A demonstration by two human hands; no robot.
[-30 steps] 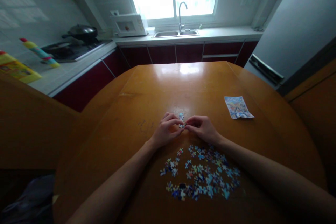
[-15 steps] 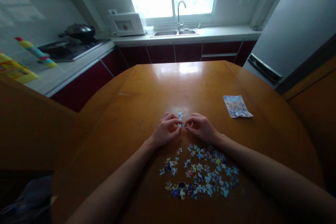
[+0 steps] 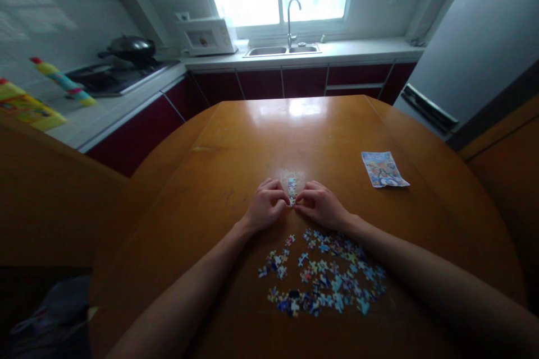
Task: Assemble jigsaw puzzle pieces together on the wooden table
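A narrow strip of joined jigsaw puzzle pieces [image 3: 292, 184] lies upright in the view on the wooden table. At its near end, my left hand [image 3: 267, 205] has thumb and fingers closed on the strip's left edge. My right hand [image 3: 323, 206] pinches a small puzzle piece at the right of that same end, its fingertips covering most of it. Closer to me, many loose puzzle pieces [image 3: 337, 283] are spread in a broad heap below the right wrist. A smaller cluster of pieces [image 3: 275, 263] sits to its left.
A printed picture sheet [image 3: 384, 169] lies on the table [image 3: 219, 140] to the right, slightly creased. Beyond the table are a counter with a sink [image 3: 269, 51], a microwave [image 3: 206, 36] and a pot [image 3: 131, 49] on the stove. A fridge [image 3: 475, 39] stands right.
The left fingers have drawn back slightly from the strip, so more of it shows. Both hands stay at its near end. The whole view has shifted a little.
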